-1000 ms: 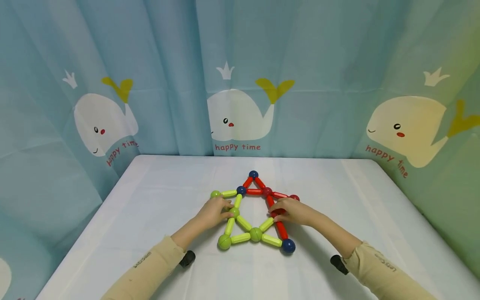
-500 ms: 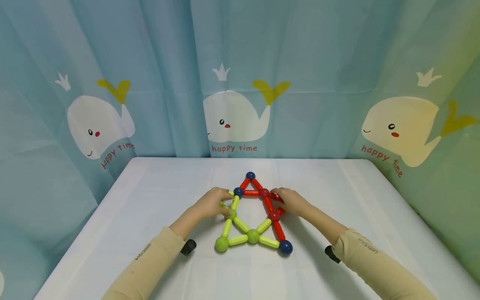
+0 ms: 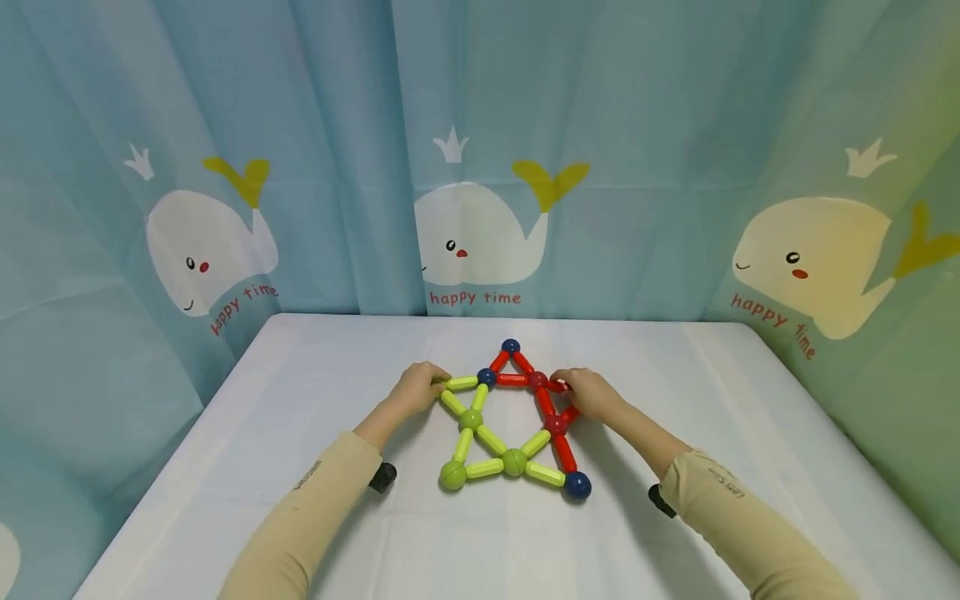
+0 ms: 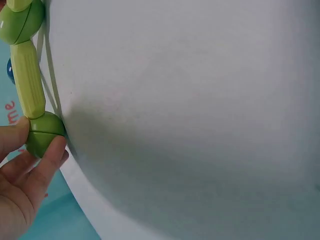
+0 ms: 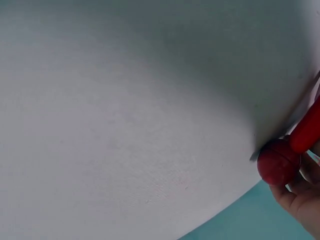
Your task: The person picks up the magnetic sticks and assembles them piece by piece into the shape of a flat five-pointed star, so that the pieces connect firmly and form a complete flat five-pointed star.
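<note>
A flat star of magnetic sticks and balls lies in the middle of the head view, lime green on its left and lower side, red on its upper and right side. My left hand (image 3: 411,390) pinches the green corner ball (image 4: 45,135) between thumb and fingers; in the head view that ball is hidden by the hand. At the opposite corner my right hand (image 3: 592,395) holds the red corner ball (image 5: 279,162), its fingers curled below it in the right wrist view. A red stick (image 5: 309,127) runs from that ball. Blue balls mark the top point (image 3: 511,346) and the lower right point (image 3: 577,485).
The star is on a white-covered table (image 3: 337,350). Behind and beside it hangs a pale blue curtain (image 3: 322,167) printed with whales. Dark wrist cameras show below each forearm, the left camera (image 3: 383,477) and the right camera (image 3: 662,501).
My left hand has moved from around the left green sticks out to the corner ball. The right hand has gone from the inner red joint up and outward to the red corner ball.
</note>
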Available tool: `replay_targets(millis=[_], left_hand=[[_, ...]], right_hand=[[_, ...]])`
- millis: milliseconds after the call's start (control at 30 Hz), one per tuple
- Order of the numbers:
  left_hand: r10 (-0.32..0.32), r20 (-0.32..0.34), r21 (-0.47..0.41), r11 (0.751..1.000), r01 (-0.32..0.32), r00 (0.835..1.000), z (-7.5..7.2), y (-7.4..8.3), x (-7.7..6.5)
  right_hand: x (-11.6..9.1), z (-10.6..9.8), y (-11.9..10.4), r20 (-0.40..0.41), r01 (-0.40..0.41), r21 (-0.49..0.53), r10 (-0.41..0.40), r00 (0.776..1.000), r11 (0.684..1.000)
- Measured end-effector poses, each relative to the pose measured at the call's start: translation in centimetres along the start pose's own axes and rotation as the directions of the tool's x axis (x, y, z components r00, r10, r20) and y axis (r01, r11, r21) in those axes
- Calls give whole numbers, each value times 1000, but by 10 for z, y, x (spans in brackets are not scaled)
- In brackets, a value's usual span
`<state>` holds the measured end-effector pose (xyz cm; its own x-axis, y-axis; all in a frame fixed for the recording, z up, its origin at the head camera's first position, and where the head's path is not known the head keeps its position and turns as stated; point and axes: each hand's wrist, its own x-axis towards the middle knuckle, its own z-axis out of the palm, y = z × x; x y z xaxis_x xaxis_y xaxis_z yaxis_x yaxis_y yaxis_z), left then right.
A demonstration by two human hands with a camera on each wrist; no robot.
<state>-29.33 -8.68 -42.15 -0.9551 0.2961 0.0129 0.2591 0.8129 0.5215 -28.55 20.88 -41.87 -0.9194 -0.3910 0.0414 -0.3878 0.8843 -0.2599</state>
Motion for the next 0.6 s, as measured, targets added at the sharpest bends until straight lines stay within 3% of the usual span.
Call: replay_targets(millis=[167, 333, 467, 600], left_hand=[[1, -2, 14, 1000, -1, 1000, 1, -1, 6], [48, 38, 41, 998, -50, 998, -13, -3, 4], [164, 65, 73, 983, -169, 984, -33, -10, -10], [280, 64, 106, 952, -285, 958, -44, -21, -36]], right_hand=[[3, 0, 6, 5, -7, 31, 6, 1000, 999], [3, -15, 5, 20, -2, 36, 2, 1000, 999], [-7, -37, 1, -3, 129, -6, -129, 992, 992], [-35, -45, -3, -58, 294, -20, -295, 954, 956]])
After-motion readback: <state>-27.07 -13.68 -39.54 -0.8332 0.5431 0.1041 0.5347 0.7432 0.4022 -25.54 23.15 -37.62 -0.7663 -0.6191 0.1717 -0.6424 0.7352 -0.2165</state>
